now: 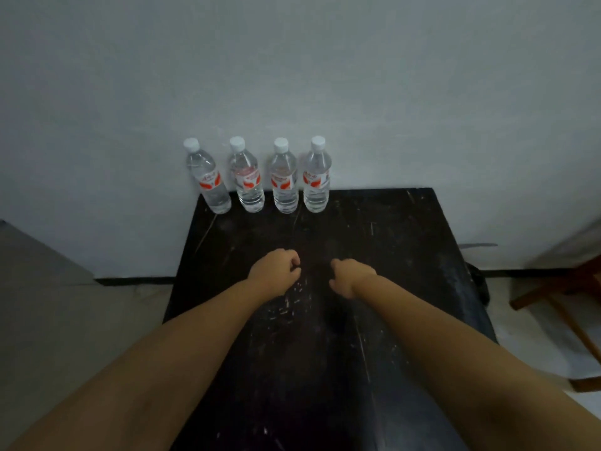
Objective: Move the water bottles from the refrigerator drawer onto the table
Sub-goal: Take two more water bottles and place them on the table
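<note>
Four clear ribbed plastic bottles [260,177] with white caps and red labels stand upright in a row at the far edge of our scratched black table [390,239], while our left hand [276,270] and right hand [349,276] hover loosely curled, empty.

Two bare forearms extend over the table [406,229]. No sleeves, gloves, watch or rings are visible. The left hand [274,271] and right hand [353,276] show curled fingers, knuckles rounded, wrists uncovered.
</note>
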